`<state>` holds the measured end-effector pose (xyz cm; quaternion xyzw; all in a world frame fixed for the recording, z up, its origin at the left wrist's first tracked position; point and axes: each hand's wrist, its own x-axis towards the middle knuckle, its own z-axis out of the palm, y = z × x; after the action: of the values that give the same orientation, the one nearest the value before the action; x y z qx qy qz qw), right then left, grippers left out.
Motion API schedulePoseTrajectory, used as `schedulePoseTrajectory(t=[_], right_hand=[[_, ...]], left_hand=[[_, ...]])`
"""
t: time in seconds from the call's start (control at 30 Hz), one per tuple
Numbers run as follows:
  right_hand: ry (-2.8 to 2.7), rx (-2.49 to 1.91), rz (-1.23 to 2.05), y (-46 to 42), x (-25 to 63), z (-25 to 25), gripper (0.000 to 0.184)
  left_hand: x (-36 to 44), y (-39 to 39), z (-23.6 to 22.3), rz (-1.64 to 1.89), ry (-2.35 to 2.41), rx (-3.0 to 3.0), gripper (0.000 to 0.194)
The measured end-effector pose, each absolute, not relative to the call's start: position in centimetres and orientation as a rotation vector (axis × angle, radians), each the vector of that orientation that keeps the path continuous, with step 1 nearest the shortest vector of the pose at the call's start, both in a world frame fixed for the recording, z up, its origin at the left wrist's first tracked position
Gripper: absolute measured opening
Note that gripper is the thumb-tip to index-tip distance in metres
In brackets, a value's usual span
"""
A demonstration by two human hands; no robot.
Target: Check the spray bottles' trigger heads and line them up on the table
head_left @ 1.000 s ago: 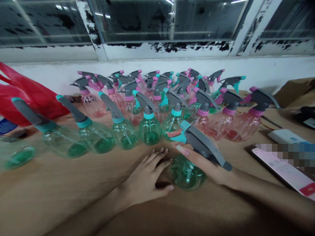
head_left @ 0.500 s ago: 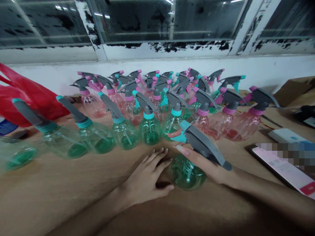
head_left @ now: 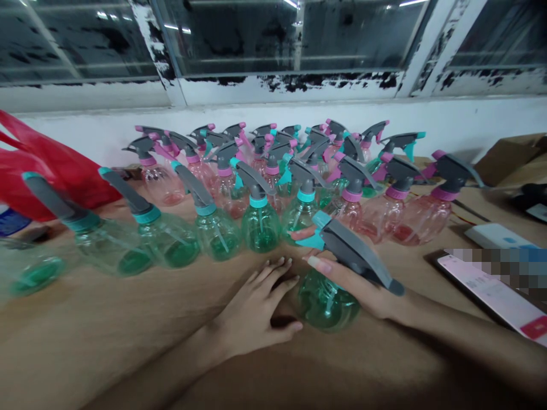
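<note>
My right hand [head_left: 352, 285] is wrapped round the neck of a green spray bottle [head_left: 328, 304], just under its grey and teal trigger head [head_left: 354, 250]. The bottle is upright at the near middle of the table, its collar hidden by my fingers. To its left, my left hand [head_left: 260, 307] lies flat on the wood with fingers stretched out and thumb apart, holding nothing. Beyond my hands stands a row of green spray bottles, among them one [head_left: 260, 228] with a teal collar, and pink ones [head_left: 421, 219] carry on the row to the right.
More pink and green bottles crowd toward the white wall [head_left: 102, 131]. A red plastic bag [head_left: 55, 165] sits at the left. On the right lie a phone [head_left: 482, 290], a white box-like device [head_left: 496, 233] and a brown carton [head_left: 513, 159].
</note>
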<state>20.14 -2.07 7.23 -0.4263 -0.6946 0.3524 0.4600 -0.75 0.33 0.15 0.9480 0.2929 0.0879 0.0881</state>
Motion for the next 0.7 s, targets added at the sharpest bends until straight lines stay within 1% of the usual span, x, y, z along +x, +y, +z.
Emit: schedulePoseTrajectory(t=[0.13,0.3,0.43,0.7], right_hand=[[-1.731,-1.064,0.804,-2.04,20.21,7.02,0.031],[-1.735,-1.060,0.777,-1.91,20.19,6.94,0.024],[-1.718,-1.048,0.803,-1.93,20.08,7.11,0.029],[-1.730,-1.055,0.828,-2.06,20.17,6.97,0.030]], left_hand=[[-0.70,0.30,0.32,0.247,0.869,2.820,0.067],[-0.74,0.35,0.17,0.205,0.895,2.837,0.068],[-0.74,0.39,0.07,0.228,0.886,2.848,0.067],[-0.80,0.36,0.12,0.280,0.861,2.844,0.066]])
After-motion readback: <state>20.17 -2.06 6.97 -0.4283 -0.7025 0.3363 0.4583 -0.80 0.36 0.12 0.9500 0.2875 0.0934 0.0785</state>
